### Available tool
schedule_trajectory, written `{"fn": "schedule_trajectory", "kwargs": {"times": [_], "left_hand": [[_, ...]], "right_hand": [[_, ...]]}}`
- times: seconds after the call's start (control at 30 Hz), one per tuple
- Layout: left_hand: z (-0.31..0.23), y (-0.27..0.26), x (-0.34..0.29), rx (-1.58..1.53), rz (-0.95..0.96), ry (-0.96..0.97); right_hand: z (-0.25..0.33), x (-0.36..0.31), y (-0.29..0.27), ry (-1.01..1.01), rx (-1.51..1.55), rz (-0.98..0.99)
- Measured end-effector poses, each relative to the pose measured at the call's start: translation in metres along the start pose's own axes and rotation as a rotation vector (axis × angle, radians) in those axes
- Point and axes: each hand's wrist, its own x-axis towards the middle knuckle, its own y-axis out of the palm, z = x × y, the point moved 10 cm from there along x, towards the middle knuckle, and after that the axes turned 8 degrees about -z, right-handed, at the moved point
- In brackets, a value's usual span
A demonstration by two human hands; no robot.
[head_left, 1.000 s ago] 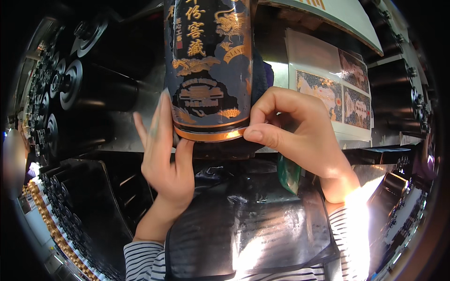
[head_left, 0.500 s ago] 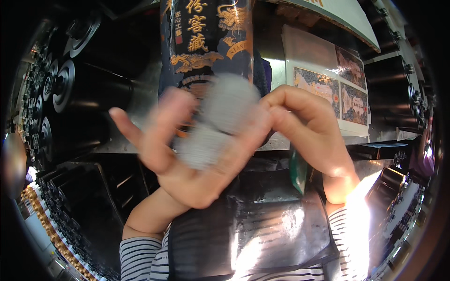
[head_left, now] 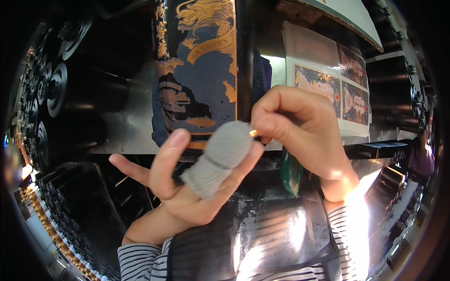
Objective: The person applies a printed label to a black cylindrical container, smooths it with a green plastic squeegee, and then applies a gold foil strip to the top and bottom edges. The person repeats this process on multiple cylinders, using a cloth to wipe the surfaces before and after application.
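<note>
My left hand [head_left: 187, 203] is held out with its fingers spread. A thick grey cloth wrap [head_left: 229, 145] with a dark band covers part of its fingers. At the tip of the wrap, my right hand [head_left: 300, 126] has thumb and forefinger pinched on a small shiny gold-coloured piece [head_left: 254, 133]. Just beyond the hands lies a large dark cylindrical jar [head_left: 211, 89] decorated with a gold dragon and a ribbon; neither hand grips it. A dark blue cloth [head_left: 159, 124] shows beneath it.
Black cylindrical jars [head_left: 89, 93] crowd the left side, with more dark jars [head_left: 389, 93] on the right. A sheet with printed pictures [head_left: 323, 79] stands at right, near a metal surface [head_left: 279, 75]. Below my right hand hangs a green object [head_left: 291, 175]. My black apron [head_left: 262, 229] fills the lower middle.
The jar has turned, carrying its dragon and lettering to the left. My left hand's wrapped fingers, blurred before, have come lower and steadier. The gold-coloured piece now shows at my right fingertips.
</note>
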Motion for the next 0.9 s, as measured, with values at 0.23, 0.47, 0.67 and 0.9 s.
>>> {"fn": "schedule_trajectory", "kwargs": {"times": [0.23, 0.47, 0.67, 0.9], "left_hand": [[0.046, 0.011, 0.017, -0.342, -0.139, -0.313], [0.062, 0.017, -0.028, -0.516, -0.057, -0.532], [0.014, -0.001, -0.013, -0.067, -0.009, -0.042], [0.011, -0.001, 0.023, -0.154, -0.123, -0.036]], "right_hand": [[0.001, -0.009, -0.009, -0.076, -0.085, -0.044], [0.007, 0.000, 0.005, -0.098, -0.123, 0.018], [0.001, -0.002, 0.003, -0.043, -0.075, 0.013], [0.001, -0.013, -0.011, -0.068, -0.002, -0.075]]}}
